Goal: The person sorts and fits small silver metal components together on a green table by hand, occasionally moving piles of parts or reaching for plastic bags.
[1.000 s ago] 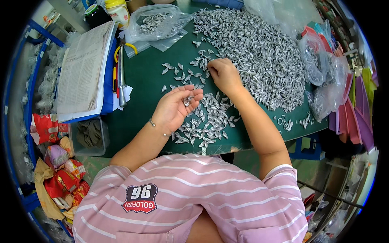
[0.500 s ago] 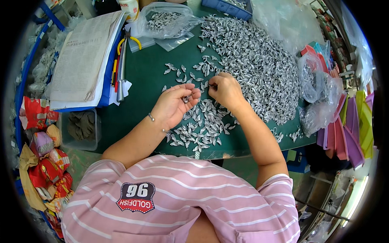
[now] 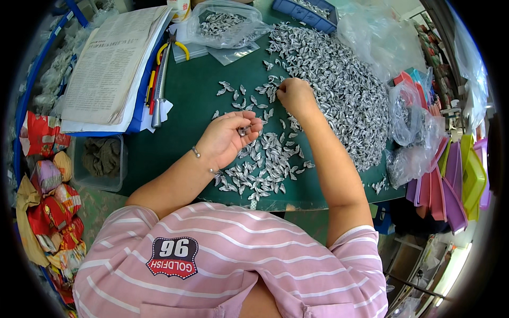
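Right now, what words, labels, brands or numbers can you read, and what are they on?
Pink striped shirt: black-and-red badge with large white figures and smaller lettering; I won't copy them out.
Newspaper: columns of print, too small to read.
White container: red markings, cut off and blurred.
Red packet: markings too blurred.

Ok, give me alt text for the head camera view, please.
A person's left hand holds small silvery pieces, while the right hand is at the edge of a large pile of grey leaf-shaped pieces on a green table. Papers lie at left.
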`<state>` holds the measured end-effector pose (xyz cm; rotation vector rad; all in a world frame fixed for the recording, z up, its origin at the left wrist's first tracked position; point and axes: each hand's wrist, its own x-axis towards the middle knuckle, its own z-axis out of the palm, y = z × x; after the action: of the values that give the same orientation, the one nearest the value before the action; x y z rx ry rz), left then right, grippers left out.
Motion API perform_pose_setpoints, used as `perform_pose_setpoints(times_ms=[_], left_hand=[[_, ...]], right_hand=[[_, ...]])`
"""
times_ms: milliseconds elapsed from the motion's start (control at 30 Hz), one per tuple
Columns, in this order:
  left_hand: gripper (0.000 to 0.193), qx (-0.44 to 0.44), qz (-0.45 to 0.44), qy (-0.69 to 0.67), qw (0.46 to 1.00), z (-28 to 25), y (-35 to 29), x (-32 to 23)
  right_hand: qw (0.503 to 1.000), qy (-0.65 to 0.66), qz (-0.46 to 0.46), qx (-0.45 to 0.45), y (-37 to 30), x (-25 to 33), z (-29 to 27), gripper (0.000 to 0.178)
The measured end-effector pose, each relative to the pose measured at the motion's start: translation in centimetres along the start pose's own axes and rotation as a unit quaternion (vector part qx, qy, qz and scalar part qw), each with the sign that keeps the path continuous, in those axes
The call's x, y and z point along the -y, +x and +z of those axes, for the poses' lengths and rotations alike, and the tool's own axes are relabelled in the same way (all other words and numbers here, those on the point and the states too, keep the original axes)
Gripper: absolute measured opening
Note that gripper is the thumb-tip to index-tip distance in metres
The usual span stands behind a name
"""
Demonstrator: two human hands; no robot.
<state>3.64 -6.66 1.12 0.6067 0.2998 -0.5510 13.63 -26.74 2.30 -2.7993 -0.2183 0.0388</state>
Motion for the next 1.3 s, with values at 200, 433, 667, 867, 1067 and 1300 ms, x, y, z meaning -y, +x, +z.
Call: perform_pose_setpoints(times_ms=[200, 433, 667, 867, 1067, 1300], left_hand=[[0.015, -0.002, 0.028, 0.062, 0.998, 0.3, 0.3, 0.1], [0.011, -0.042, 0.313, 0.609, 0.728, 2.0, 7.8, -1.4], [0.013, -0.042, 0.319, 0.76, 0.565, 3.0, 12.6, -0.8], [0.016, -0.045, 0.331, 0.766, 0.549, 2.5, 12.4, -0.3], [0.018, -0.033, 0.335, 0.781, 0.525, 2.4, 12.0, -0.7], [0.013, -0.006, 0.274, 0.653, 0.706, 2.9, 10.2, -1.8]], right_hand=[[0.996, -0.02, -0.082, -0.028, -2.1, 0.1, 0.7, 0.013], [0.835, 0.537, 0.114, 0.024, -3.0, -2.7, -1.1, 0.012], [0.906, 0.402, 0.135, 0.015, -1.8, -3.0, -2.2, 0.017], [0.996, -0.008, 0.081, -0.021, -1.6, -1.0, 0.3, 0.021], [0.998, 0.02, 0.034, -0.057, -2.2, -1.2, 0.4, 0.02], [0.893, 0.429, 0.111, -0.08, -2.3, -5.0, -1.1, 0.013]])
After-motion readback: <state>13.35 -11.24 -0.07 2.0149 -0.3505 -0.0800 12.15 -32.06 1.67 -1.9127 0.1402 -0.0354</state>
